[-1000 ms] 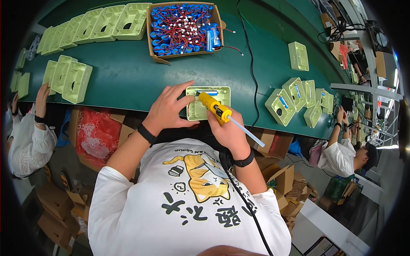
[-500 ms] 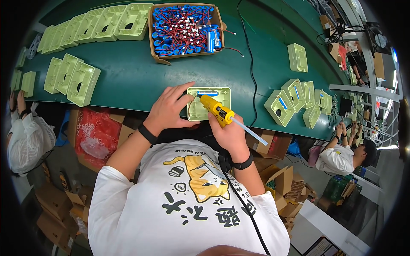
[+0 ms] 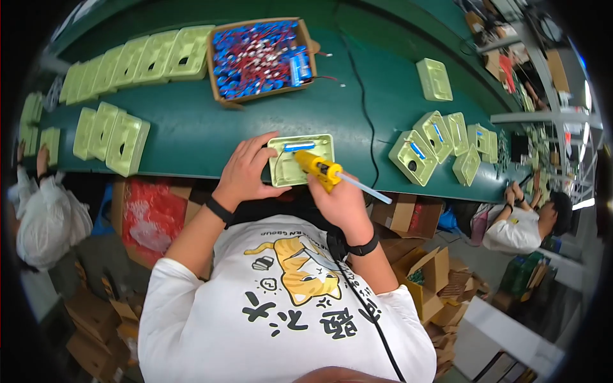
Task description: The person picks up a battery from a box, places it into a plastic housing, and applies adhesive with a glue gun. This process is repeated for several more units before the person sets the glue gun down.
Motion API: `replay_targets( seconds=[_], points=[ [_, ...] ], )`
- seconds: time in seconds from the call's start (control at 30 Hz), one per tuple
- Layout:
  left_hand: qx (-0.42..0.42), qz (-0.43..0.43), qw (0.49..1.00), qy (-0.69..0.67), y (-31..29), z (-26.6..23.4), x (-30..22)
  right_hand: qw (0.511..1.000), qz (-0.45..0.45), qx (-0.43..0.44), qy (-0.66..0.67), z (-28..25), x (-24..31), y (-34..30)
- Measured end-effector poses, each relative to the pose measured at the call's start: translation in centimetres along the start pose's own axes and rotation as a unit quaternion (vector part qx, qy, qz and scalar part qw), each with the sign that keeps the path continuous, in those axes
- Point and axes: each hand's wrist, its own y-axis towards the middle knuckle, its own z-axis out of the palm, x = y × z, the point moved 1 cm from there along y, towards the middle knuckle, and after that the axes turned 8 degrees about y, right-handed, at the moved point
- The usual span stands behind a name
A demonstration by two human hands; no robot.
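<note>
A pale green plastic housing [image 3: 281, 173] lies open side up at the front edge of the bench. My left hand [image 3: 244, 171] grips its left end, fingers at the far corner and thumb at the near one. Inside, along the far wall, lies a blue cylindrical battery [image 3: 299, 147]. My right hand [image 3: 343, 205] is closed around a yellow hot glue gun [image 3: 319, 168], held over the housing's right half. Its nozzle points up and left, close to the battery; whether it touches anything cannot be made out. A translucent glue stick [image 3: 365, 187] sticks out of its back end.
Beyond the housing stands a cardboard box [image 3: 237, 102] of blue batteries with red wires. More green housings stand in a row [image 3: 153, 57], at left [image 3: 128, 145] and at right [image 3: 414, 158], some with batteries. A black cable [image 3: 364, 105] crosses the green bench. Co-workers sit at both sides.
The glue gun's nozzle has drawn back from the battery's left end, toward me and slightly right. My left hand keeps its grip on the housing. The whole view has shifted a little.
</note>
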Motion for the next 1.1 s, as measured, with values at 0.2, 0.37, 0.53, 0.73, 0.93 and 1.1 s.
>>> replay_targets(
  seconds=[0.2,0.37,0.53,0.73,0.93,1.1],
  points=[
    [-0.053,-0.018,0.997,-0.049,0.1,0.3,-0.1,0.935,0.169,0.060,0.304,-3.0,0.6,-0.7],
    [-0.050,0.009,0.994,-0.095,7.3,2.7,-4.1,0.789,0.094,0.011,0.608,-6.9,-2.3,-3.8],
    [-0.005,-0.110,0.964,-0.244,16.4,9.4,-7.6,0.771,0.051,0.000,0.635,-6.3,-2.8,-5.2],
    [-0.033,0.043,0.989,-0.134,19.0,14.6,-6.5,0.751,0.040,-0.052,0.657,-7.1,-5.0,-7.5],
    [-0.004,0.016,0.997,-0.081,12.0,9.4,-5.3,0.706,0.060,-0.120,0.696,-6.3,-10.1,-8.3],
    [0.023,-0.041,0.995,-0.090,3.8,3.8,-3.5,0.753,0.063,-0.132,0.641,-4.5,-10.3,-4.3]
  ],
)
